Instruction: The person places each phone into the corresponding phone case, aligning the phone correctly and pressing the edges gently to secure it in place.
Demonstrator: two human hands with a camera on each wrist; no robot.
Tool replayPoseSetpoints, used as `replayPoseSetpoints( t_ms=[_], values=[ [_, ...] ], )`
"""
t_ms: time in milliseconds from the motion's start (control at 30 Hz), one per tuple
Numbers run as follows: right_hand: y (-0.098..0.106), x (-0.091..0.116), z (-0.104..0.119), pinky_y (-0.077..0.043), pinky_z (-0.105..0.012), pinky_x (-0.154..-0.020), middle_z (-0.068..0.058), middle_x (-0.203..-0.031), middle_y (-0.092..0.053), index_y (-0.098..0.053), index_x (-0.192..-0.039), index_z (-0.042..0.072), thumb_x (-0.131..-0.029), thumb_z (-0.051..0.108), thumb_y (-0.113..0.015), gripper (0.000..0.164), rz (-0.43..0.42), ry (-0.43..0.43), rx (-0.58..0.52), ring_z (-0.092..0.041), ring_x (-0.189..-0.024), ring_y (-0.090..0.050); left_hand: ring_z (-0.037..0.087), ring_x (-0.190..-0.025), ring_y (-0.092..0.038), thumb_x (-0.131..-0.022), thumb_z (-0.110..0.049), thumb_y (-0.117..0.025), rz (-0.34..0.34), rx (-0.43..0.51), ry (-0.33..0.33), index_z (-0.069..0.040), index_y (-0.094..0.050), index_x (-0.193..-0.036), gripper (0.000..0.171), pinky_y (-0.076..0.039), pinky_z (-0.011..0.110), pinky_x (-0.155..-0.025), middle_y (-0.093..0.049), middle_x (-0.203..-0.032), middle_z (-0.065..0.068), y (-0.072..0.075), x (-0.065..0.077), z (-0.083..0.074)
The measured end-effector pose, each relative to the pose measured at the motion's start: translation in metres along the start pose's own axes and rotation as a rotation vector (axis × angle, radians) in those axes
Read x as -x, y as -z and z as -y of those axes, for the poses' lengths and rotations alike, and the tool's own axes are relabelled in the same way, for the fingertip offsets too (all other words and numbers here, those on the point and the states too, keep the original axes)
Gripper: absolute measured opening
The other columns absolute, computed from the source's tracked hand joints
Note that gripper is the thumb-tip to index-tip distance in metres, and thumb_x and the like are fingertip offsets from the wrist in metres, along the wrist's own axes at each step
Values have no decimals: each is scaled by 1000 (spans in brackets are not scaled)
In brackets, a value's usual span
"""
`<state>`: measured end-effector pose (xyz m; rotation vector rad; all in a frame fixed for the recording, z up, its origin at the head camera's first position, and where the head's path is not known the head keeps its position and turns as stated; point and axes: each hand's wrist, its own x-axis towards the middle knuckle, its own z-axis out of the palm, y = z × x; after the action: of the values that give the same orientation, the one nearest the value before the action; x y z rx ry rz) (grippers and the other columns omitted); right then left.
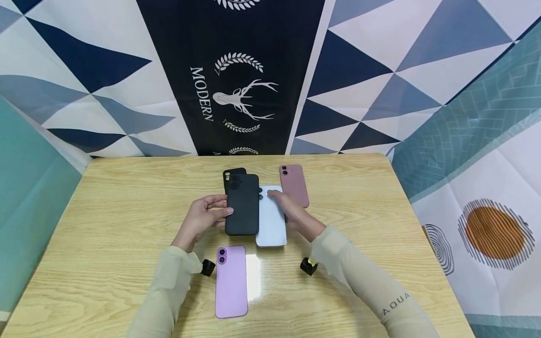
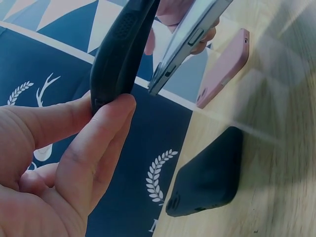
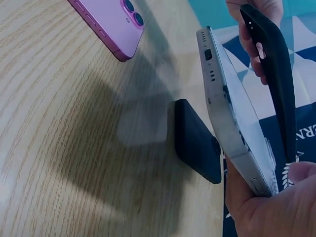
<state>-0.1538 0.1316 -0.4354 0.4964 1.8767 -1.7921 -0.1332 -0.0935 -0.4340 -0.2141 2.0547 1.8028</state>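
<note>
My left hand [image 1: 204, 218] pinches a black phone case [image 1: 243, 206] by its left edge, thumb on the near face. A port cutout shows in that case [image 3: 274, 64] in the right wrist view. A white phone with silver sides [image 1: 272, 220] is in my right hand [image 1: 291, 209], gripped along its right edge with the thumb over the camera end. Case and phone are held up off the table side by side, and in the head view the case overlaps the phone's left edge. In the left wrist view a gap separates them.
On the wooden table [image 1: 127, 263], a second black case [image 1: 235, 171] lies behind the held one, partly hidden. A pink phone or case [image 1: 294, 185] lies at the back right. Nearer me is a purple phone [image 1: 231, 281]. A patterned backdrop [image 1: 169, 136] rises behind the table.
</note>
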Motion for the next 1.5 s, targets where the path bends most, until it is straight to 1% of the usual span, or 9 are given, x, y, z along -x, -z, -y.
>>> replayPoseSetpoints(
  t_ms=[167, 300, 567, 800, 1067, 1200, 1333, 1433, 1500],
  values=[
    [0, 0, 2, -43, -27, -81, -3, -107, -53, -44, -126, 8, -95, 43, -41, 47, 8, -1, -13, -14, -90, -53, 7, -75, -64, -84, -6, -68, 4, -12, 1, -6, -52, -131, 49, -58, 28, -69, -56, -116, 13, -3, -1, 0],
    [0, 1, 2, -38, -29, -89, -4, -112, -50, -44, -126, 8, -96, 45, -37, 48, 12, 23, -39, -17, -99, -49, 7, -73, -64, -84, -5, -69, 9, -9, -4, -5, -53, -130, 49, -58, 27, -68, -56, -114, 14, -5, -3, 1],
    [0, 1, 4, -41, -26, -83, 1, -99, -53, -50, -114, 9, -98, 45, -35, 43, -23, 54, -63, -12, -87, -52, 8, -68, -65, -84, -2, -67, 27, 18, -13, -1, -52, -129, 48, -58, 26, -65, -56, -110, 14, -12, -5, 1],
    [-1, 2, 10, -41, -27, -85, 1, -99, -53, -49, -119, 10, -98, 47, -35, 44, -33, 46, -82, -10, -84, -53, 10, -68, -66, -83, -3, -68, 32, 11, 0, -3, -53, -128, 47, -58, 28, -67, -57, -113, 14, -16, -6, -1],
    [-2, 3, 13, -44, -25, -81, 7, -86, -60, -54, -116, 10, -99, 45, -34, 44, -5, 61, -100, -6, -76, -58, 10, -69, -65, -83, -4, -69, 42, 11, -1, -3, -54, -128, 47, -58, 27, -67, -56, -116, 16, -22, -6, -3],
    [-1, 3, 14, -43, -25, -82, 5, -96, -57, -51, -126, 10, -99, 46, -33, 49, 4, 61, -85, -7, -81, -56, 9, -72, -65, -83, -5, -69, 34, 4, 13, -5, -55, -127, 47, -58, 27, -68, -57, -116, 15, -26, -6, -4],
    [-1, 3, 14, -42, -27, -89, 0, -110, -55, -47, -132, 11, -99, 47, -32, 51, 11, 63, -81, -8, -88, -55, 9, -71, -64, -83, -5, -69, 30, 2, 23, -5, -55, -127, 46, -58, 27, -68, -57, -114, 14, -29, -7, -3],
    [-1, 4, 14, -42, -28, -93, -2, -113, -55, -46, -133, 10, -99, 47, -31, 52, 10, 68, -83, -8, -87, -55, 9, -70, -64, -83, -4, -69, 30, 5, 19, -5, -55, -127, 46, -58, 29, -70, -57, -113, 14, -30, -8, -2],
    [-1, 4, 14, -42, -27, -92, 0, -109, -56, -47, -132, 10, -99, 46, -31, 51, 7, 72, -85, -7, -86, -55, 9, -70, -65, -83, -4, -69, 35, 5, 13, -4, -55, -127, 46, -58, 31, -71, -57, -113, 14, -30, -8, -2]
  ],
)
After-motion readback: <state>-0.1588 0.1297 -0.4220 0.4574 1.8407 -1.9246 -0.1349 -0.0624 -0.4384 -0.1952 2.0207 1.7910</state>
